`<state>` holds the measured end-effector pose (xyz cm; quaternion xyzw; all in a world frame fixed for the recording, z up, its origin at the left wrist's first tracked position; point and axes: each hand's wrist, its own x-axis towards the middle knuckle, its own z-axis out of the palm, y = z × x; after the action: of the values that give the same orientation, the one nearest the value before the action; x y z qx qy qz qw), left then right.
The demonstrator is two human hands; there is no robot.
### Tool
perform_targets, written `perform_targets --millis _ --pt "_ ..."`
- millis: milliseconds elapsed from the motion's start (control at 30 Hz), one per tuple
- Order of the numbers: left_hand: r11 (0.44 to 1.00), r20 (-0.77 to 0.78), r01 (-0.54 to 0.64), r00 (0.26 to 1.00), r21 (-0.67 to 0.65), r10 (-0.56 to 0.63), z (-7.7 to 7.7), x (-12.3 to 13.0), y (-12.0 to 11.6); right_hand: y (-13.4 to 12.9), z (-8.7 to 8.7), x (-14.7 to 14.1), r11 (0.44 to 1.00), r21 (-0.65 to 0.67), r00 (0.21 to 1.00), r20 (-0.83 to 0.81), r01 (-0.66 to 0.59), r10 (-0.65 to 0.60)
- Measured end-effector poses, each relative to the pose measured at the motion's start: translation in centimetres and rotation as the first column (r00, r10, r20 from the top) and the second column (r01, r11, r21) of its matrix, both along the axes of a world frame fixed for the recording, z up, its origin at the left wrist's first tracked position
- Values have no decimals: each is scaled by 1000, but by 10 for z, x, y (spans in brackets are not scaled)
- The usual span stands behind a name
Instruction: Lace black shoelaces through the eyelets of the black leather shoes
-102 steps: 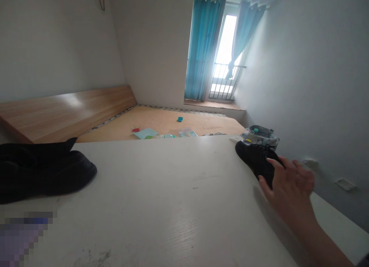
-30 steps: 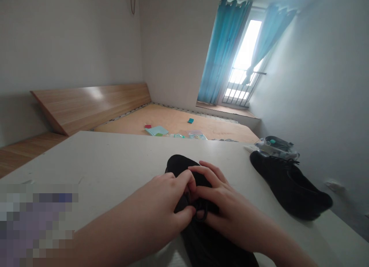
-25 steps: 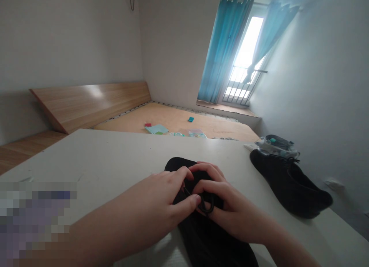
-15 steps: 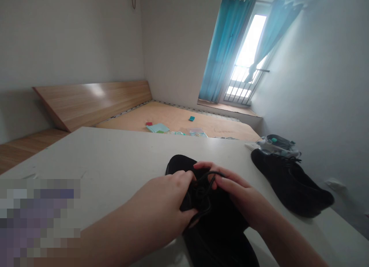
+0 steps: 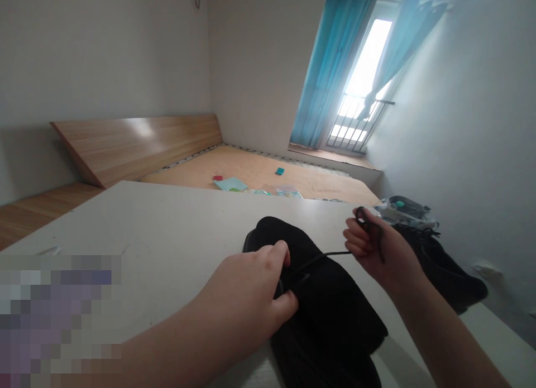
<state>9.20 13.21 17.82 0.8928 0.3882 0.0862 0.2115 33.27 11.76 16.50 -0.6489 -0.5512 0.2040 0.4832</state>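
Observation:
A black lace-up shoe (image 5: pixel 335 298) lies on the white table in front of me, toe pointing away. My left hand (image 5: pixel 255 290) is closed on the left side of the shoe near its lacing, with some fingertips hidden. Up and to the right, my right hand (image 5: pixel 372 245) makes a fist around the black shoelace (image 5: pixel 330 254). The lace runs taut from the shoe's lacing to that fist, and a loose end hangs over the fingers. A second black shoe (image 5: pixel 448 271) rests at the right, partly behind my right forearm.
Beyond the white table (image 5: pixel 176 226) is a bed base (image 5: pixel 251 162) with small packets and a teal item (image 5: pixel 280 171) on it. A clear plastic bag (image 5: pixel 408 209) lies near the table's right edge, by the wall. Blue curtains (image 5: pixel 335 70) hang at the window.
My right hand has moved up and right, away from the shoe, drawing the lace out straight. The loops bunched between both hands are gone. The left hand stays on the shoe.

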Motion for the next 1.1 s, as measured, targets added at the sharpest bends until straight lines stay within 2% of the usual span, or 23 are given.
perform_targets --millis 33,133,267,333,433,500,600,667,733,900,1000,1100 --pt "1000 6 0 1000 10 0 -1 0 0 3 -5 2 998 -42 992 120 37 -31" --pt "999 14 14 1000 29 -14 -4 1 0 9 -25 7 983 -162 943 332 88 -30" --pt "999 16 30 999 43 -31 -6 1 0 11 -46 26 920 -332 833 554 209 11" --pt "998 14 25 1000 50 -26 -6 1 -1 12 -47 37 900 -324 778 628 292 -27" --pt "998 -6 32 999 56 -32 -3 1 -1 14 -37 39 907 -235 726 681 348 -102" --pt "997 -21 43 999 60 -41 -2 2 -2 13 -26 26 936 -187 737 668 298 -101" --pt "995 -20 54 998 84 -53 -2 3 -2 1 -9 -6 990 -133 817 575 40 44" --pt "993 -15 67 998 97 -66 -3 3 -1 -12 -2 -23 970 -84 847 473 -230 242" --pt "991 -4 86 996 98 -86 -6 2 -1 -23 2 -32 929 -99 814 456 -357 361" --pt "983 46 125 990 131 -132 -12 1 -1 -33 -2 -35 904 -232 728 537 -358 426" --pt "986 28 105 994 129 -110 -12 4 0 -28 -4 -44 912 -230 735 540 -340 410" --pt "991 1 75 997 109 -75 -10 5 1 -24 -5 -52 915 -171 775 488 -367 402"
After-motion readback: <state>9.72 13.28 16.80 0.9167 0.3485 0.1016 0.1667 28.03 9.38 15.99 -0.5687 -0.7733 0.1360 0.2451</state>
